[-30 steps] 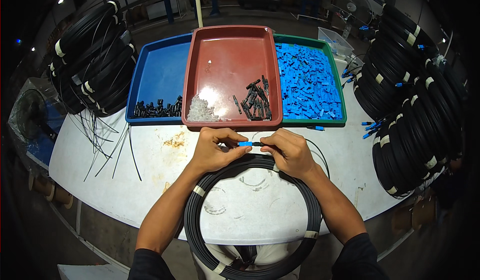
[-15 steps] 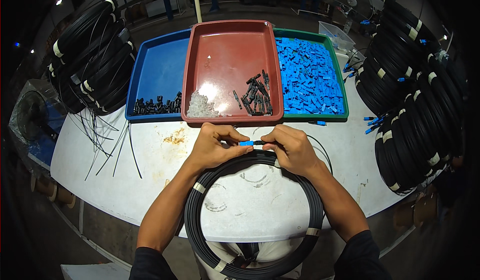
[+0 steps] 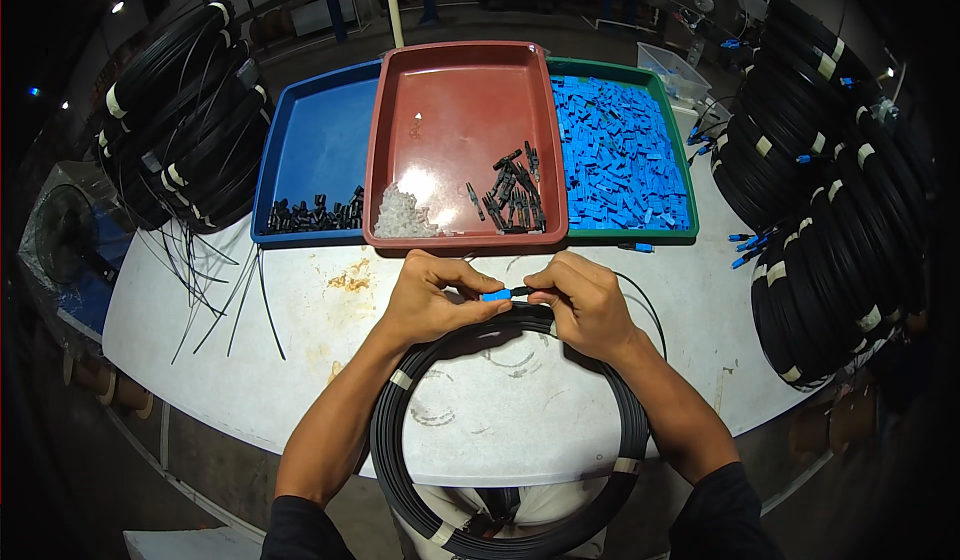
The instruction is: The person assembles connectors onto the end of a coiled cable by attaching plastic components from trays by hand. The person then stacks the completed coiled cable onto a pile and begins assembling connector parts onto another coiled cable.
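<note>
Between thumb and fingers, my left hand [image 3: 430, 295] pinches a blue connector housing [image 3: 496, 295]. My right hand [image 3: 585, 300] pinches the black connector boot [image 3: 520, 291] at the housing's right end, where a black cable runs off. The two parts meet in line between my hands; how deep one sits in the other I cannot tell. Below my hands lies a coil of black cable [image 3: 387, 430], bound with pale tape, its near side overhanging the table's front edge. A loop of thin cable [image 3: 655, 310] curves out behind my right hand.
A blue tray [image 3: 318, 150] holds black boots, a red tray [image 3: 465, 110] white and black pieces, and a green tray [image 3: 683, 160] many blue housings. Cable coils are stacked at left [image 3: 190, 120] and right [image 3: 830, 280]. One blue connector [image 3: 636, 247] lies before the green tray.
My left fingers have shifted slightly on the blue housing, covering more of its top. Both hands stay in nearly the same place, and the coil has hardly moved.
</note>
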Motion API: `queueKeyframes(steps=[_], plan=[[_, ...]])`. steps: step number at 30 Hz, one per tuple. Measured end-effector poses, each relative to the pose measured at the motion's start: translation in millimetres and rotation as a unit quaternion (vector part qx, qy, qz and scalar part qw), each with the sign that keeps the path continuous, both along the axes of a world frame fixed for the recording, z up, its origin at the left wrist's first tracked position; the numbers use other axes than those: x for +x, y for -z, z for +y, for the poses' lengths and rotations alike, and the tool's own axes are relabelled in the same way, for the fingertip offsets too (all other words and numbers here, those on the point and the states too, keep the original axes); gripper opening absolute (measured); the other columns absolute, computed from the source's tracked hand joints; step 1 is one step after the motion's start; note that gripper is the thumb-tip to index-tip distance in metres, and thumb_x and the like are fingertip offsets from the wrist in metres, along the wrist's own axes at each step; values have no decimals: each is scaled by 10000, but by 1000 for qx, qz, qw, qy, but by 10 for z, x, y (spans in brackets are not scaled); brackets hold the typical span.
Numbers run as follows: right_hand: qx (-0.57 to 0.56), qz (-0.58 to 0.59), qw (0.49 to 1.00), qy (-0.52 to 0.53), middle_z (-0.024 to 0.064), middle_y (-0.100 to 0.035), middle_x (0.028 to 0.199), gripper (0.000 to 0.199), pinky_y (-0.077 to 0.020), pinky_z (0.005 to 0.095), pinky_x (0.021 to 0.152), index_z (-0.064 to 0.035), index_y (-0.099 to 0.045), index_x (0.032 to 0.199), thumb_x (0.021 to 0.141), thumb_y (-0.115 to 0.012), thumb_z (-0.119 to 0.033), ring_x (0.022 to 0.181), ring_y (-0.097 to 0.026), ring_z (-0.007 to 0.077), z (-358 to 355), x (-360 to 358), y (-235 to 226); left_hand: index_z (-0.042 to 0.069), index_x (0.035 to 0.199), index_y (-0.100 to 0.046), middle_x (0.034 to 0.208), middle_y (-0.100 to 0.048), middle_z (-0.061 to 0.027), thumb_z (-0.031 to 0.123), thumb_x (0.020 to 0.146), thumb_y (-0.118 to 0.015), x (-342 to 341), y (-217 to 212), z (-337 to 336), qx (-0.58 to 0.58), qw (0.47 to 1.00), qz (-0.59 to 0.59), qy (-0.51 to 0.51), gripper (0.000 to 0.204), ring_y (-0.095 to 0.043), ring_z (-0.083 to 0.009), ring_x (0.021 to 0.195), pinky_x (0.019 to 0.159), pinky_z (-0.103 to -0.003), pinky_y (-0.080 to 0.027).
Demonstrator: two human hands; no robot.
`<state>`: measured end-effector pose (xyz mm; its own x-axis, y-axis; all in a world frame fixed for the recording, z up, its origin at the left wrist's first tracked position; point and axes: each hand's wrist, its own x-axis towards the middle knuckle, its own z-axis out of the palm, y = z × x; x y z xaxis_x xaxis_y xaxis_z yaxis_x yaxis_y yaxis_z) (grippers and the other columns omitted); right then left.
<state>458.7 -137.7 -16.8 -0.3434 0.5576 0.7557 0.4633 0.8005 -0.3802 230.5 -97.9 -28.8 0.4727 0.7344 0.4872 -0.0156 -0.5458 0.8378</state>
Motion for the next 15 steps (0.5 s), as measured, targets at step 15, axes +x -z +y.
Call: queueKeyframes(steps=[15], plan=[[-42,20,999,-7,120,-579,705,177,-436,362,548,32,-661,859,727,-763,92,598,-574,257,-19,-27,36,-67,804,-744,754,-758,-143,-23,772,-842,13,-45,-13,-40,998,31,28,113,-736,-132,696,638,-230,-588]])
